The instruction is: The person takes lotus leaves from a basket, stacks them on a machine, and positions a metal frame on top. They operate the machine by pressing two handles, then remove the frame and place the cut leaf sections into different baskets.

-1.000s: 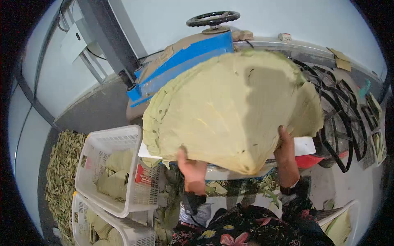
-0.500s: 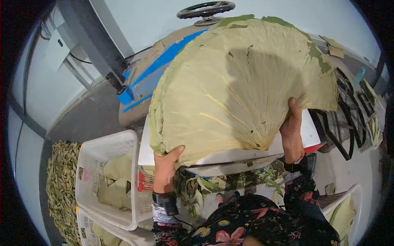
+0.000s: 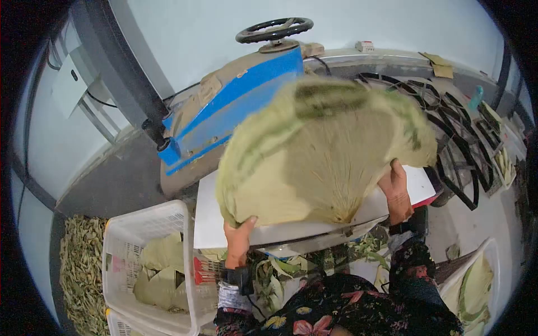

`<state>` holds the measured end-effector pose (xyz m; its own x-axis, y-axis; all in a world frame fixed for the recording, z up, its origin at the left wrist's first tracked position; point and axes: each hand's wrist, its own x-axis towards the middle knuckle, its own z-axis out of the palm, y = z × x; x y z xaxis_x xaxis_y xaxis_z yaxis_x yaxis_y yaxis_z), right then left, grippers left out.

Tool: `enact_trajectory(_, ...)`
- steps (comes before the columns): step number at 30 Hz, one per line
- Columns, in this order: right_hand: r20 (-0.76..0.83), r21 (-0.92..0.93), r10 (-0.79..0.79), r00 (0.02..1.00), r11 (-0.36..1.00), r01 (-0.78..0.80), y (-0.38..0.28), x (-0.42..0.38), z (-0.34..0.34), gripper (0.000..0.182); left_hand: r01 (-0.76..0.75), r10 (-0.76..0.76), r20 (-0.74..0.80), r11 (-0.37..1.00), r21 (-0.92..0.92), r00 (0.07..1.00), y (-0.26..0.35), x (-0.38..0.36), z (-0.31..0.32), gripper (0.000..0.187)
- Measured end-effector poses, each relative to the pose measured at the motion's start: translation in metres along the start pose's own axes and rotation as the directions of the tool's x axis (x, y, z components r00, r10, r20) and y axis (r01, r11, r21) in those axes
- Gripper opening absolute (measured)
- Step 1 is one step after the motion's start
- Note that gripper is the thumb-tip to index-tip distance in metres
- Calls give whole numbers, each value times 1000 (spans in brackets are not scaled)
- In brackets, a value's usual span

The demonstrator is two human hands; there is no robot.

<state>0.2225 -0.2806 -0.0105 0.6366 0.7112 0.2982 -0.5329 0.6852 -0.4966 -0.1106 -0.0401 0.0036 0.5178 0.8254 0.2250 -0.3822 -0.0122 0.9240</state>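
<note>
A stack of large dried lotus leaves (image 3: 336,162), fan-shaped and pale green, spans the space between my hands above a white tabletop (image 3: 210,232). Its upper edge is blurred, with darker green patches along it. My left hand (image 3: 239,239) grips the lower left corner, thumb on the near face and fingers hidden behind. At the right, near the notch by the stem end, my right hand (image 3: 397,193) pinches the stack with its thumb in front. A shadow falls across the middle of the leaves.
White plastic baskets (image 3: 190,263) with folded leaves stand at the lower left, beside a heap of dry scraps (image 3: 84,274). Behind the table is a blue machine (image 3: 235,120) with a black handwheel (image 3: 274,31). Black metal frames (image 3: 457,145) lie right; another white bin (image 3: 493,263) holds leaves.
The stack has come down and its top edge now tilts toward me, showing more of the blue machine behind. Both hands have kept their hold and moved slightly lower in view.
</note>
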Motion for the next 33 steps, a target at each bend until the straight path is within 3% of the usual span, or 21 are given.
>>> enact_trajectory(1, 8, -5, -6, 1000, 1000, 6, 3, 0, 5, 56, -18, 18, 4, 1000, 17, 1000, -7, -2, -1, 42)
enact_trajectory(3, -128, -148, -193, 973, 974, 173, 18, -3, 16, 56, -32, 32, 3, 999, 35, 999, -8, -2, -1, 43)
enact_trajectory(6, -221, -185, -266, 938, 956, 228, 16, 7, 15, 55, 48, -46, -16, 991, 125, 999, 3, -2, 1, 45)
enact_trajectory(7, -220, -184, -265, 939, 956, 227, 13, 3, 8, 55, 24, -27, 46, 996, 83, 999, 5, -1, -3, 45)
enact_trajectory(9, 9, -102, -80, 997, 992, 81, 2, 1, 1, 54, -18, 14, 107, 999, 31, 994, 1, 5, -6, 44)
enact_trajectory(11, -32, -166, -121, 992, 980, 114, 12, 4, 3, 53, 47, -56, 71, 991, 122, 996, -11, 1, -9, 43)
enact_trajectory(13, -223, -118, -163, 961, 983, 139, 22, 3, 10, 52, 35, -41, 41, 992, 125, 998, -6, 3, -2, 41)
enact_trajectory(15, -224, -175, -183, 957, 974, 145, 18, -1, 7, 54, 124, -119, -52, 985, 120, 992, -2, 6, -3, 38)
enact_trajectory(17, -47, -127, -61, 997, 990, 55, 12, 3, -9, 56, 102, -100, -30, 987, 124, 995, -3, 7, 0, 37)
enact_trajectory(18, -38, -129, -67, 997, 990, 62, 17, 4, -6, 56, 86, -85, -14, 988, 128, 996, -5, 6, 2, 37)
enact_trajectory(20, -105, -84, -119, 987, 990, 111, 31, 4, 1, 54, 63, -65, 6, 989, 134, 998, -9, 5, 2, 35)
enact_trajectory(24, -111, -50, -62, 992, 997, 57, 24, 4, -11, 49, 75, -75, -5, 992, 98, 997, -3, 4, -2, 39)
enact_trajectory(29, -45, -250, -89, 995, 965, 75, 24, -4, 4, 45, 101, -115, 76, 981, 164, 990, -18, 10, -11, 42)
enact_trajectory(33, -156, -152, -135, 978, 982, 111, 32, 7, 4, 44, 91, -110, 122, 985, 147, 986, -23, 15, -6, 40)
